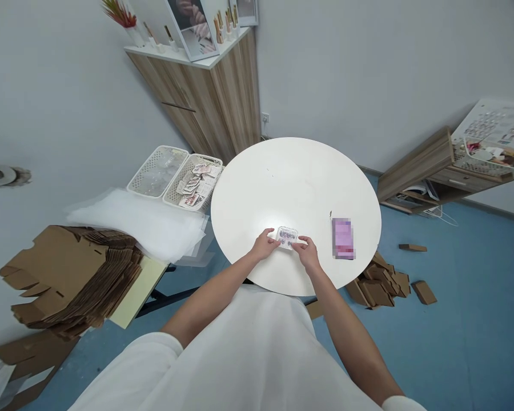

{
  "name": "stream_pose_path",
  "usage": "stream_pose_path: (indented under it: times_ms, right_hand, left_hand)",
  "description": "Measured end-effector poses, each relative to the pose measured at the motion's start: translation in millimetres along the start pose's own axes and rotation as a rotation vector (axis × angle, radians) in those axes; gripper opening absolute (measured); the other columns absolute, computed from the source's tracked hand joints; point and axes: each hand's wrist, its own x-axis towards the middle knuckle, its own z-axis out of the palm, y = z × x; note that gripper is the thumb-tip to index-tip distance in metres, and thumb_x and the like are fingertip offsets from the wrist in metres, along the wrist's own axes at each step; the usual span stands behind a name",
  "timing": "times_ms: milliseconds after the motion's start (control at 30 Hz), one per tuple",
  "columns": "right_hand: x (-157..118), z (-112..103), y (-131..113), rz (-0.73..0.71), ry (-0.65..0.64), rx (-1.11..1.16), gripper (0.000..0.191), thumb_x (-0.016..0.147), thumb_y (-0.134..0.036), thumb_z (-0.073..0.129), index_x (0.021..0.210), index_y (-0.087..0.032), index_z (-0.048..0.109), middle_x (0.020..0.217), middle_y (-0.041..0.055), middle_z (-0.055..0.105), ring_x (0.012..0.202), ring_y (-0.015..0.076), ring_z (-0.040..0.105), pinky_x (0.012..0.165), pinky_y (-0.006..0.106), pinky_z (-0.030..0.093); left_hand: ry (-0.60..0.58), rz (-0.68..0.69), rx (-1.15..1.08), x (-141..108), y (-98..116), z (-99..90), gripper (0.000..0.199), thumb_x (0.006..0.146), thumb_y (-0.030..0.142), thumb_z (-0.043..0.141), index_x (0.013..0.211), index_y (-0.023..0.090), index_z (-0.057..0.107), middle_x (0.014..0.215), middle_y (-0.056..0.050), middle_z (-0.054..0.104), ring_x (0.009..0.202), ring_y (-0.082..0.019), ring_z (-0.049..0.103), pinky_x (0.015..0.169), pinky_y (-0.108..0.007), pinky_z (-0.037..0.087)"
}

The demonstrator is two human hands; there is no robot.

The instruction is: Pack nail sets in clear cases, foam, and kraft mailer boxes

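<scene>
A small clear plastic case (287,237) lies near the front of the round white table, with several small purplish pieces inside that look like press-on nails. My left hand (265,244) grips its left edge between thumb and fingers. At the right edge, my right hand (306,251) pinches the same case near its lower corner. Both hands are close to the tabletop; whether the case is lifted slightly I cannot tell. To the right on the table lies a purple and pink rectangle (343,238), blurred out by pixelation.
Left of the table (300,171) stand a white basket of printed cards (197,181) and another of clear plastic pieces (157,168). Translucent sheets (132,220) and flattened cardboard boxes (77,268) are stacked nearer. Small cardboard boxes (379,282) lie on the floor at right.
</scene>
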Motion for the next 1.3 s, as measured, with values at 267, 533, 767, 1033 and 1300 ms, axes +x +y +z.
stream_pose_path:
  times_ms: [267,533,767,1033,1300]
  right_hand:
    - [0.9,21.4,-9.9,-0.234,-0.219,-0.316,0.067,0.069,-0.032,0.055,0.130,-0.028,0.029,0.089,0.0000,0.058,0.057,0.0109,0.052,0.058,0.028,0.044]
    - [19.1,97.2,-40.9,-0.370,-0.353,-0.599,0.073,0.068,-0.025,0.058,0.132,-0.028,0.024,0.095,0.0000,0.055,0.059,0.0103,0.050,0.064,0.029,0.046]
    - [47.9,179.9,-64.1,-0.481,-0.394,-0.729,0.071,0.069,-0.026,0.058,0.132,-0.023,0.026,0.102,0.0044,0.051,0.063,0.0114,0.048,0.068,0.031,0.046]
    - [81.5,250.8,-78.8,-0.480,-0.399,-0.793,0.075,0.068,-0.029,0.059,0.134,-0.020,0.023,0.104,0.0076,0.050,0.076,0.0174,0.052,0.070,0.033,0.046]
    - [106.1,275.2,-75.9,-0.414,-0.346,-0.760,0.074,0.068,-0.029,0.059,0.133,-0.017,0.025,0.106,0.0093,0.050,0.081,0.0188,0.052,0.074,0.035,0.045]
  left_hand:
    - [0.019,0.221,0.115,-13.8,-12.3,-31.7,0.056,0.069,0.023,0.062,0.122,0.022,0.042,0.090,-0.002,0.058,0.075,-0.012,0.056,0.074,-0.027,0.045]
    - [0.219,0.160,0.159,-8.9,-39.3,-102.1,0.051,0.070,0.016,0.059,0.119,0.022,0.047,0.099,-0.005,0.050,0.073,-0.011,0.055,0.073,-0.029,0.048]
    - [0.286,0.092,0.123,6.7,-61.9,-169.4,0.055,0.071,0.017,0.059,0.123,0.019,0.044,0.102,-0.007,0.049,0.081,-0.013,0.053,0.074,-0.028,0.048]
    - [0.343,0.040,-0.006,30.8,-79.8,-214.7,0.056,0.070,0.014,0.058,0.124,0.018,0.042,0.110,-0.009,0.047,0.090,-0.016,0.053,0.078,-0.029,0.047]
    - [0.338,0.086,-0.003,48.5,-88.9,-226.2,0.054,0.071,0.015,0.057,0.122,0.019,0.041,0.109,-0.010,0.046,0.096,-0.020,0.052,0.085,-0.036,0.045]
